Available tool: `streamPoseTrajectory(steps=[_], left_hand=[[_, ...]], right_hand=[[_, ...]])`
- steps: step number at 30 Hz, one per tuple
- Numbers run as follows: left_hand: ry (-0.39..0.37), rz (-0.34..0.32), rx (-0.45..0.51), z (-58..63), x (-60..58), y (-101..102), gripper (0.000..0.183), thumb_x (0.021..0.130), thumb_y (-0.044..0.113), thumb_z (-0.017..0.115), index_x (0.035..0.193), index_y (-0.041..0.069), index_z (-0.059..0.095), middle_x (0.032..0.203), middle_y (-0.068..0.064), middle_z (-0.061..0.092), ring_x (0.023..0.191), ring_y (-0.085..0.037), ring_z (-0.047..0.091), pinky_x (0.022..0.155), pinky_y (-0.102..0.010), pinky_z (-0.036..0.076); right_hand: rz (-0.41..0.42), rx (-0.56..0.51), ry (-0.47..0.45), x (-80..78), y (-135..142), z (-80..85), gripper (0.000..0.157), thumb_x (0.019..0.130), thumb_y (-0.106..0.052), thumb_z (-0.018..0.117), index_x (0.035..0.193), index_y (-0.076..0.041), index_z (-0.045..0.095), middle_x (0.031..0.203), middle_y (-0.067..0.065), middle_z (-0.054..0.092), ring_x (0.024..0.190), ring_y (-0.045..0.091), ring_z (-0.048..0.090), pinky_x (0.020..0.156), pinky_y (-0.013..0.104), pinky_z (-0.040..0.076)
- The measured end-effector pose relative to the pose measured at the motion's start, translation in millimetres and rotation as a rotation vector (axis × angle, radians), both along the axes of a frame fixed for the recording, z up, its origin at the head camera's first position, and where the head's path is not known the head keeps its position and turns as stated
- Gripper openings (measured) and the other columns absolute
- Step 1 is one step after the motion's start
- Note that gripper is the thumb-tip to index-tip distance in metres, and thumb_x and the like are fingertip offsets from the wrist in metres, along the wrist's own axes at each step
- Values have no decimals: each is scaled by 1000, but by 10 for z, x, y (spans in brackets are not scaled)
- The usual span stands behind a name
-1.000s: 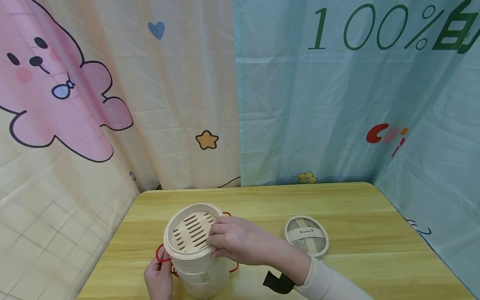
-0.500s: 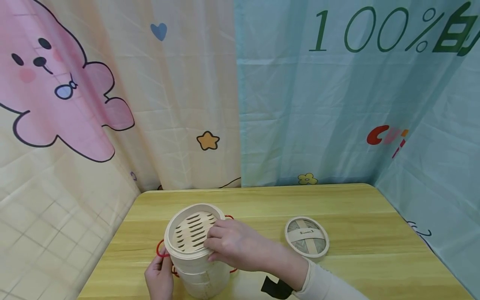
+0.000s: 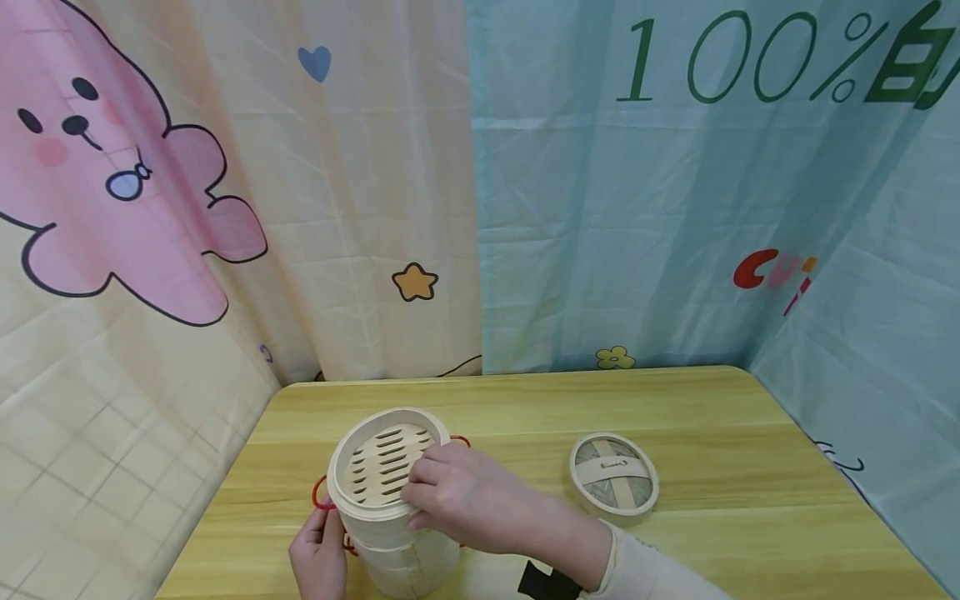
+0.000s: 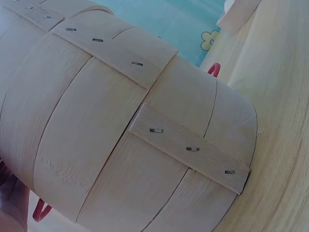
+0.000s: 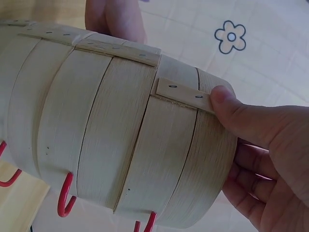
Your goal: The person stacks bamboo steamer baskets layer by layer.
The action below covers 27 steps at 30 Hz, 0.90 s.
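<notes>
A pale bamboo steamer (image 3: 397, 533), stacked in round tiers, stands tilted slightly at the left front of the table. Its slatted top tier (image 3: 378, 462) faces up uncovered. My right hand (image 3: 461, 500) grips this tier's rim at the right; in the right wrist view the thumb presses the outer wall while the other fingers go over the edge. At the left side my left hand (image 3: 318, 550) holds the steamer's wall, just below a red loop handle (image 3: 318, 492). Only a bit of that hand shows at the left wrist view's lower-left edge.
A round bamboo lid (image 3: 615, 475) with a woven top and a crossing band lies right of the steamer on the wooden table (image 3: 712, 533). Beneath my right wrist hangs a black strip (image 3: 547, 581). Printed curtains (image 3: 555, 250) close off the back and sides.
My right hand has shifted left and nearer, turning the top tier clockwise from above. The left red loop moved away, the back right one came nearer. The left hand stayed put.
</notes>
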State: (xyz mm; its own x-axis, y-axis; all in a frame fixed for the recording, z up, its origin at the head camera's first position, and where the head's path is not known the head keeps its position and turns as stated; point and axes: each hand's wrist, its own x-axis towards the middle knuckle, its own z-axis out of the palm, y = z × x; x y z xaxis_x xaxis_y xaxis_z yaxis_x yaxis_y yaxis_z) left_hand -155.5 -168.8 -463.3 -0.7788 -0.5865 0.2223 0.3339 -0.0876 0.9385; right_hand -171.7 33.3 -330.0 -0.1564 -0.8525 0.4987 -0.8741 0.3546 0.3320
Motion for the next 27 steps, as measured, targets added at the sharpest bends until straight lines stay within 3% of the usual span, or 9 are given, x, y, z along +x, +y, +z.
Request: streamPoseTrajectory(steps=[11,17,27], left_hand=[[21,-9,5,-6,-7,9,41,89,-3,53,83,34,69,68,12,65,57,1,57,47,-11,43],[33,2,-14,-8,-15,8,42,89,-3,53,83,34,69,69,13,65,59,2,57,51,-9,44],[37,6,-4,0,-18,12,40,89,-4,53,78,32,70,66,13,64,57,2,55,50,-9,43]], right_hand=[[-51,13,16,39,-43,10,20,80,-39,68,82,-19,64,81,-9,56,82,9,51,73,21,42],[-75,14,-8,68,-62,9,21,80,-39,69,83,-19,64,81,-9,57,81,9,50,72,21,42],[-76,-7,27,78,-77,-5,22,78,-40,69,84,-19,65,81,-11,58,82,7,52,74,20,42]])
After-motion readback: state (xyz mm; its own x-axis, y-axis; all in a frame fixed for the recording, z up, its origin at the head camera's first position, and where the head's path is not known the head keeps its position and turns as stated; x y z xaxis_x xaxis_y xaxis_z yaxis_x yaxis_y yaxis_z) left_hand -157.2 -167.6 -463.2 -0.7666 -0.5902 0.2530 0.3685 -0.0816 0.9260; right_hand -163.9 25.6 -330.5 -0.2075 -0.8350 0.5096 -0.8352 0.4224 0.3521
